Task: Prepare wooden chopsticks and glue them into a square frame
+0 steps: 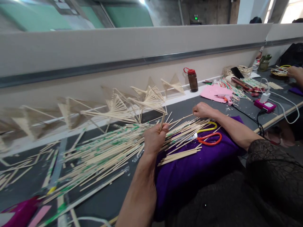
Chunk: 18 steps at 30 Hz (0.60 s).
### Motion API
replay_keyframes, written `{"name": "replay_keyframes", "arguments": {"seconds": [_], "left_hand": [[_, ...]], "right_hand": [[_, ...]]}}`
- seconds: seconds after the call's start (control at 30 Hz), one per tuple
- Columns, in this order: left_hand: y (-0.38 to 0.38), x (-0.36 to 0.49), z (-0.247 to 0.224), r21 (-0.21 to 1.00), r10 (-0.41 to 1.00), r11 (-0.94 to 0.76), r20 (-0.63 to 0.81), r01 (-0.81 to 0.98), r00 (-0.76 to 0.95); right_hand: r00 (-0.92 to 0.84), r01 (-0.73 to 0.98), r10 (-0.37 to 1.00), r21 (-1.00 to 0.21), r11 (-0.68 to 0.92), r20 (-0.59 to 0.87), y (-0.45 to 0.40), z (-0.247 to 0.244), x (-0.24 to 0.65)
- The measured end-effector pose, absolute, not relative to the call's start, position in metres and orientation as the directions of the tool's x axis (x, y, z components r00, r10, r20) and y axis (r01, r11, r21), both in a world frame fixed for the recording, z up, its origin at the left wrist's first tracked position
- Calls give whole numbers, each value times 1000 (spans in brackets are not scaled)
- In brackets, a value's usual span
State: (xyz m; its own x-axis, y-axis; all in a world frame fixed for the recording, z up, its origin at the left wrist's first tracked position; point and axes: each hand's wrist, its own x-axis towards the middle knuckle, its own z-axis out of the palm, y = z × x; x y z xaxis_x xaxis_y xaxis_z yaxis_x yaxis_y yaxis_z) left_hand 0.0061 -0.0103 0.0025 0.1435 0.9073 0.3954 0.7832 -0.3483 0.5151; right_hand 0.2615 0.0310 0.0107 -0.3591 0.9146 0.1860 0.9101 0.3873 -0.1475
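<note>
My left hand (155,137) is closed in a fist around a short wooden stick (162,120) that points up out of it. Above the pile, my right hand (202,109) is pinched on the end of a thin wooden stick (181,119) slanting down to the left. Under both hands lies a large heap of loose wooden sticks (101,156), some in clear wrappers with green print. Scissors with yellow and red handles (209,138) rest on the heap's right end, blades partly hidden. Several shorter cut sticks (181,156) lie on a purple cloth (184,179) in front of me.
Twisted stick models (118,108) stand along the wall behind the heap. A brown bottle with a red lid (193,82) is farther right. Beyond my right arm are a pink glue gun (226,98), a purple power strip (265,105) with cables, and another person's hand (295,74).
</note>
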Motion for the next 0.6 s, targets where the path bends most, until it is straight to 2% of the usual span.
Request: {"name": "replay_keyframes", "arguments": {"seconds": [0.13,0.33,0.5,0.6], "left_hand": [[-10,6,1,498,886,-389,431,775,168],[-10,7,0,461,852,-443,483,769,201],[-8,5,0,457,837,-468,505,757,213],[-7,3,1,451,839,-456,506,767,201]], "right_hand": [[-319,908,922,-208,363,219,30,12,261],[-228,826,943,-464,319,244,29,12,265],[-174,665,972,-709,235,158,35,6,268],[-175,589,981,-789,175,86,40,3,271]]}}
